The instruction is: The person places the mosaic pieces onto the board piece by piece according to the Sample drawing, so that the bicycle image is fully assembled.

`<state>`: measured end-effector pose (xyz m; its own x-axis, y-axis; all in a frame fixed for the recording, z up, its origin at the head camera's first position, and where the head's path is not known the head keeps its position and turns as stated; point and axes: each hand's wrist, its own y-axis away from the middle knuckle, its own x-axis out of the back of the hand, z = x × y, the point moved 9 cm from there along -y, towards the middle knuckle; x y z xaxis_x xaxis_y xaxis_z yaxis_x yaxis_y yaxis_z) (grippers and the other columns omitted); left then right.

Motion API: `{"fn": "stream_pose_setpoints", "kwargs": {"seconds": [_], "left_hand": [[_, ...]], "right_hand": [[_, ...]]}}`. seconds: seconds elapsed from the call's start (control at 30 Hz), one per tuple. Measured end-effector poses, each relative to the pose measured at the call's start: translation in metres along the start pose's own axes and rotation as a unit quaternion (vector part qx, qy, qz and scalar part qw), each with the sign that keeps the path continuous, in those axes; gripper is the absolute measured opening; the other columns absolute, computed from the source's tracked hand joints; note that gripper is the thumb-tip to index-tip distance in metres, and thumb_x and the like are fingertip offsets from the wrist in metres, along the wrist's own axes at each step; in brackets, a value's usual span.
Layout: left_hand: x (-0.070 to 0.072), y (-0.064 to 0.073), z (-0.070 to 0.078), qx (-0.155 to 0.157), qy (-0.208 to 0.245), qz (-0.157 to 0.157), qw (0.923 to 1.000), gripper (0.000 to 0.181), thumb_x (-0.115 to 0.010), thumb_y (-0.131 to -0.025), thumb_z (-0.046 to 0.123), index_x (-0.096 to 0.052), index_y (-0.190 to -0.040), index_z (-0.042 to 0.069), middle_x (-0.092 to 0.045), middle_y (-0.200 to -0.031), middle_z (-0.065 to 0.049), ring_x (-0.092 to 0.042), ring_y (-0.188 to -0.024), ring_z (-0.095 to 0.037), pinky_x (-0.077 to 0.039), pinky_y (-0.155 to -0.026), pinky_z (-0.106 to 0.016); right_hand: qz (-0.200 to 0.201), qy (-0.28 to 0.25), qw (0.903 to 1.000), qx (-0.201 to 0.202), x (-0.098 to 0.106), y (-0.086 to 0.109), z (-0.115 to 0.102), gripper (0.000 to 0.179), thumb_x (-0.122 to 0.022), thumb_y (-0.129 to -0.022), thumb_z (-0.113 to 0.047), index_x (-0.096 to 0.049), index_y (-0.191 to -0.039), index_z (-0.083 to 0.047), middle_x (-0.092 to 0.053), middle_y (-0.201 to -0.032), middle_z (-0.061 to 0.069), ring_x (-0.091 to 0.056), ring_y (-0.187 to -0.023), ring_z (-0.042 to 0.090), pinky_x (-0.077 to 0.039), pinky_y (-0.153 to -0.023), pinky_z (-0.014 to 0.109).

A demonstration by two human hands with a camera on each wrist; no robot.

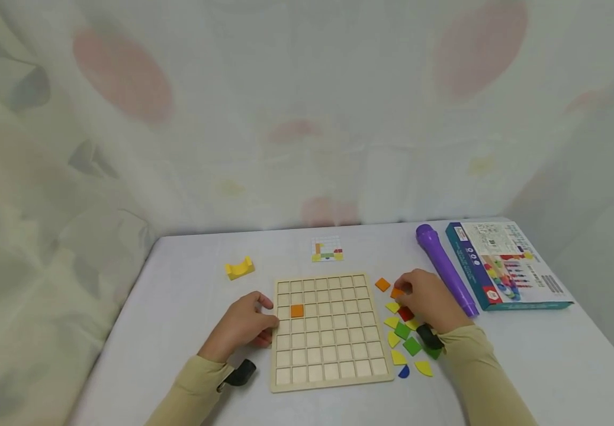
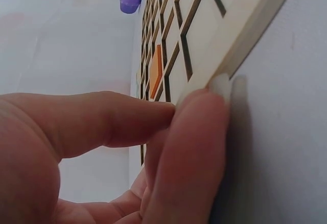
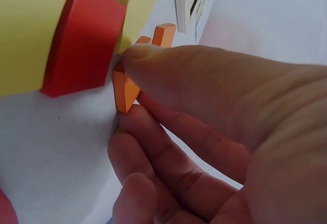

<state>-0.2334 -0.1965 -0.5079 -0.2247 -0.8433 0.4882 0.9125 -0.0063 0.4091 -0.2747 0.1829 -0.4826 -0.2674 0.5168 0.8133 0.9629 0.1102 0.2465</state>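
My left hand (image 1: 247, 322) is at the left edge of a wooden grid board (image 1: 280, 384), thumb and finger pinching its frame. One orange square tile (image 1: 297, 310) sits in a cell near the board's upper left. On the right, my right hand (image 1: 428, 296) pinches another orange square tile (image 3: 122, 89) between thumb and fingers, low over the table. A further orange tile (image 1: 382, 284) lies just beyond it. Close to this hand are a red tile (image 3: 87, 40), yellow quarter-round tiles (image 1: 398, 358), green square tiles (image 1: 411, 346) and a blue half-round tile (image 1: 404, 371).
A pattern card (image 1: 327, 249) lies behind the board, with a yellow curved block (image 1: 240, 268) to its left. Right of the tiles are a purple microphone-shaped tube (image 1: 445, 266) and a game box (image 1: 509, 266). Patterned cloth (image 1: 307, 118) hangs behind the table.
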Motion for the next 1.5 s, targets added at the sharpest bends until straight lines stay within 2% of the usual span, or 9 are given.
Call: {"fn": "stream_pose_setpoints", "kwargs": {"seconds": [0.3, 0.6, 0.9, 1.03, 1.17, 1.33, 1.5], "left_hand": [[-0.002, 0.000, 0.001, -0.002, -0.002, -0.004, 1.0000, 0.036, -0.079, -0.090, 0.010, -0.061, -0.120, 0.003, -0.072, -0.080, -0.013, -0.072, -0.057, -0.019, -0.063, -0.058, -0.034], [-0.001, 0.000, 0.002, -0.005, 0.004, -0.002, 1.0000, 0.036, -0.078, -0.088, 0.007, -0.062, -0.119, 0.003, -0.072, -0.077, -0.015, -0.071, -0.056, -0.019, -0.063, -0.057, -0.034], [-0.001, 0.001, 0.002, -0.003, -0.002, 0.001, 1.0000, 0.036, -0.079, -0.088, 0.009, -0.061, -0.119, 0.003, -0.072, -0.076, -0.014, -0.071, -0.056, -0.019, -0.063, -0.058, -0.034], [0.000, 0.000, 0.000, 0.000, -0.006, 0.003, 1.0000, 0.036, -0.079, -0.088, 0.009, -0.061, -0.120, 0.004, -0.072, -0.076, -0.014, -0.071, -0.056, -0.019, -0.063, -0.057, -0.033], [0.000, 0.000, -0.001, 0.004, -0.003, 0.002, 1.0000, 0.036, -0.079, -0.089, 0.009, -0.061, -0.120, 0.004, -0.072, -0.075, -0.015, -0.070, -0.056, -0.019, -0.063, -0.057, -0.033], [0.001, 0.000, -0.001, 0.007, -0.002, 0.003, 1.0000, 0.035, -0.078, -0.089, 0.008, -0.061, -0.119, 0.004, -0.072, -0.073, -0.014, -0.070, -0.055, -0.019, -0.063, -0.057, -0.033], [0.001, 0.000, 0.000, 0.007, 0.000, 0.001, 1.0000, 0.035, -0.078, -0.089, 0.008, -0.061, -0.119, 0.004, -0.072, -0.073, -0.014, -0.070, -0.056, -0.019, -0.063, -0.058, -0.033]], "right_hand": [[-0.010, -0.008, 0.9996, -0.023, -0.002, 0.002, 0.003, 0.028, -0.080, -0.098, -0.020, -0.077, -0.123, -0.008, -0.072, -0.121, 0.011, -0.063, -0.106, 0.027, -0.058, -0.101, 0.049], [-0.005, -0.002, 1.0000, -0.005, 0.002, 0.003, 0.000, 0.028, -0.081, -0.097, -0.020, -0.077, -0.121, -0.007, -0.073, -0.118, 0.012, -0.064, -0.102, 0.026, -0.059, -0.097, 0.048], [-0.003, -0.014, 0.9999, 0.000, 0.005, 0.006, -0.004, 0.030, -0.081, -0.097, -0.021, -0.077, -0.124, -0.008, -0.072, -0.123, 0.011, -0.063, -0.105, 0.027, -0.059, -0.097, 0.048], [0.000, -0.016, 0.9998, 0.011, 0.002, 0.007, -0.013, 0.030, -0.082, -0.096, -0.024, -0.077, -0.123, -0.010, -0.072, -0.122, 0.009, -0.063, -0.105, 0.025, -0.060, -0.098, 0.047], [0.006, -0.013, 0.9995, 0.028, -0.007, 0.008, -0.029, 0.027, -0.081, -0.095, -0.021, -0.078, -0.120, -0.011, -0.071, -0.114, 0.006, -0.062, -0.099, 0.024, -0.059, -0.094, 0.046], [0.010, 0.007, 0.9969, 0.078, -0.028, 0.009, -0.061, 0.018, -0.081, -0.094, -0.018, -0.080, -0.111, -0.014, -0.071, -0.107, 0.001, -0.062, -0.096, 0.020, -0.058, -0.096, 0.045], [0.011, 0.021, 0.9918, 0.126, -0.049, 0.011, -0.095, 0.018, -0.082, -0.090, -0.012, -0.081, -0.108, -0.013, -0.071, -0.103, -0.002, -0.059, -0.090, 0.016, -0.056, -0.090, 0.039]]}}
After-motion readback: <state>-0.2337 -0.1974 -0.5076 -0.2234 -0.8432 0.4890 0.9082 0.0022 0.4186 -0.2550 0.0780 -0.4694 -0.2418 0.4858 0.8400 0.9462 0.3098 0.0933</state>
